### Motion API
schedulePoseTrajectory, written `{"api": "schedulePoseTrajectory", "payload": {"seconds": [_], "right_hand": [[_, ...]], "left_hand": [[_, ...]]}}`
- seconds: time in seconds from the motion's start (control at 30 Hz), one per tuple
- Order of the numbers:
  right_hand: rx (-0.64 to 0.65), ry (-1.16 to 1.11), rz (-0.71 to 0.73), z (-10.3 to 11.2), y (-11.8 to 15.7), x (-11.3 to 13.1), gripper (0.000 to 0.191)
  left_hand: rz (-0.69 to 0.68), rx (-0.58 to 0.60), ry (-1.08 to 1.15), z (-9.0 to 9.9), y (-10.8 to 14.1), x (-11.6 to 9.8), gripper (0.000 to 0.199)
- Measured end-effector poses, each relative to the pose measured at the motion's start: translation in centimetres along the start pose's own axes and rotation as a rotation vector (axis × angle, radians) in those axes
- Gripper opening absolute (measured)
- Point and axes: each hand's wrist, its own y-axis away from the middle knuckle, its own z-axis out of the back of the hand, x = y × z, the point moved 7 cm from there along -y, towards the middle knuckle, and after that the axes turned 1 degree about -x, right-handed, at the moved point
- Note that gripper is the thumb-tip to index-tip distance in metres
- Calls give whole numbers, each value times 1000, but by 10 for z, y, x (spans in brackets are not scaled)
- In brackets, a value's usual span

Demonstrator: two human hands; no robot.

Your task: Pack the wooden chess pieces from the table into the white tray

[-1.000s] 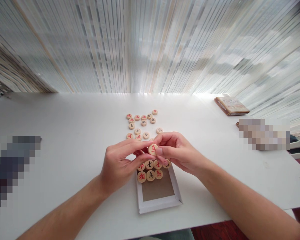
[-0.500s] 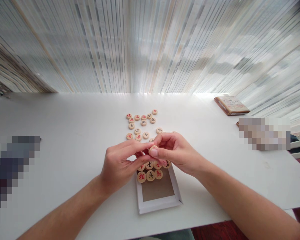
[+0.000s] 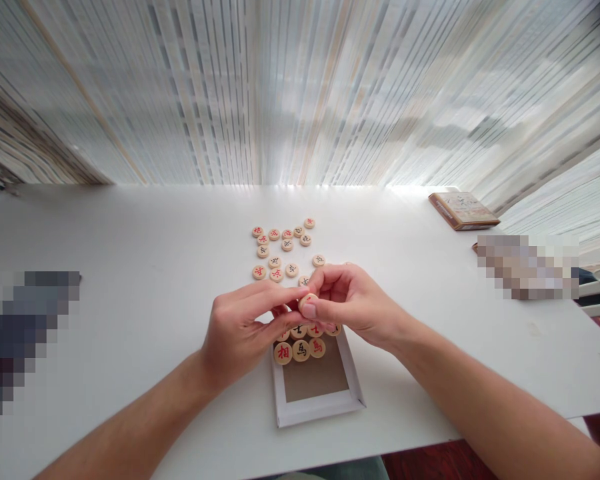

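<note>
Above the far part of an open white box (image 3: 320, 405), my two hands meet around one round wooden xiangqi piece (image 3: 307, 301). My right hand (image 3: 353, 300) pinches it, thumb on its face. From the other side, the index fingertip and thumb of my left hand (image 3: 247, 320) close on the same piece. The piece is tilted, with a trace of red on it; fingers cover most of the character. Below, the box holds rows of xiangqi pieces, among them a red one (image 3: 283, 353) and a black one (image 3: 301, 351). My hands hide the box's far end.
Beyond my hands, several loose xiangqi pieces (image 3: 274, 263) with red or black characters lie scattered on the white table (image 3: 180, 227). A flat brown-edged box (image 3: 464, 210) lies at the far right. Blurred-out items are at both sides, and a striped curtain (image 3: 260, 93) hangs behind.
The held piece has turned very slightly between my fingers, showing a little more of its face. Both hands and the pieces in the box stay where they were.
</note>
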Motion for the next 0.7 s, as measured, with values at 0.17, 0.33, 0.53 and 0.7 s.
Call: {"api": "schedulePoseTrajectory", "payload": {"seconds": [0.17, 0.33, 0.53, 0.7], "right_hand": [[16, -27, 4, -2, 1, 1, 28], [67, -15, 47, 1, 1, 2, 18], [72, -21, 33, 3, 0, -1, 18], [39, -12, 55, 1, 1, 0, 19]], "left_hand": [[7, 19, 1, 0, 0, -1, 28], [26, 25, 24, -1, -2, -1, 29], [36, 27, 36, -1, -2, -2, 30], [31, 25, 16, 0, -2, -2, 28]]}}
